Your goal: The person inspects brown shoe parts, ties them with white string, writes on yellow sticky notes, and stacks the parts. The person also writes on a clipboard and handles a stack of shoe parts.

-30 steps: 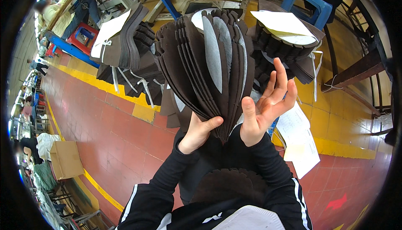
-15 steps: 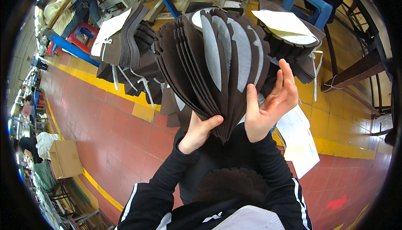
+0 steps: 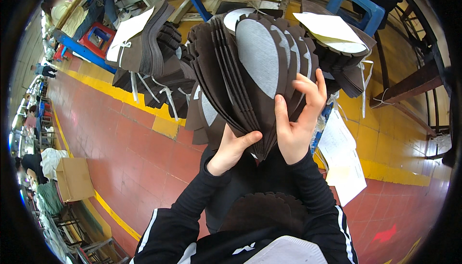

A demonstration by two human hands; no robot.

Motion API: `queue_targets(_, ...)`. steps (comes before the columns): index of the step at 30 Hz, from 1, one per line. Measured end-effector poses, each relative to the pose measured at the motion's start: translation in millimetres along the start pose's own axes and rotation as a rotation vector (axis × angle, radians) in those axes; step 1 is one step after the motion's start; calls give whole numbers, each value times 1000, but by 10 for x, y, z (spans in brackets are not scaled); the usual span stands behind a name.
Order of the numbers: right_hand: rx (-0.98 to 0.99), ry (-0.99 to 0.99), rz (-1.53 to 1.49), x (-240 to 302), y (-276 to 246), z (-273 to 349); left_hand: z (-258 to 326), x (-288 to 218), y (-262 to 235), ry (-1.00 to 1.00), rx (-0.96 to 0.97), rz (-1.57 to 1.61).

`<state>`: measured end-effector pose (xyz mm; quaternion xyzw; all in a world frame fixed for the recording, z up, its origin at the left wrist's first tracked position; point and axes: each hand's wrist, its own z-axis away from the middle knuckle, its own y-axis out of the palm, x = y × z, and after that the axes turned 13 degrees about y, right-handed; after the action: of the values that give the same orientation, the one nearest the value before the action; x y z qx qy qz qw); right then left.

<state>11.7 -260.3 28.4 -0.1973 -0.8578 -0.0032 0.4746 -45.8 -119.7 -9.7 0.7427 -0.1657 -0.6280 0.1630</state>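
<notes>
A fanned stack of dark brown, leaf-shaped fabric pieces (image 3: 211, 71) stands upright before me, its points together at the bottom. Several pieces on its right side bear light grey patches (image 3: 257, 52). My left hand (image 3: 231, 151) is closed round the lower left of the stack, thumb across the front and fingers hidden behind. At the right edge my right hand (image 3: 301, 124) has its thumb on the front piece and its bent fingers by the outer edges, with pieces between. Another dark brown piece with a notched edge (image 3: 262, 211) lies on my lap.
Tied bundles of brown pieces with white papers lie behind, at left (image 3: 147, 38) and right (image 3: 337, 38). A blue stool (image 3: 356, 4) stands at the far right, printed sheets (image 3: 340, 153) lower right. A cardboard box (image 3: 75, 180) and seated people are at the left.
The stack has shifted slightly right, and a grey-patched piece now faces me broadly. My right hand has moved left and in, its fingers bending from upright toward the stack's edge. The left keeps its grip.
</notes>
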Motion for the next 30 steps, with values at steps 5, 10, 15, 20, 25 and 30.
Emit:
queue_targets(5,100,55,263,146,-61,-3,-43,10,35,29,20,10)
queue_targets(10,99,4,270,176,-82,-20,-29,54,-49,15,42,-28)
queue_targets(15,54,30,244,174,-52,-27,-41,27,16,-8,22,-17)
queue_targets(20,35,-49,350,124,-43,15,-52,50,-17,8,44,-53)
queue_targets(25,86,19,275,261,-86,1,-52,39,10,-10,21,-116)
queue_targets(30,36,-7,304,214,-49,-3,-69,71,-24,-11,62,-160)
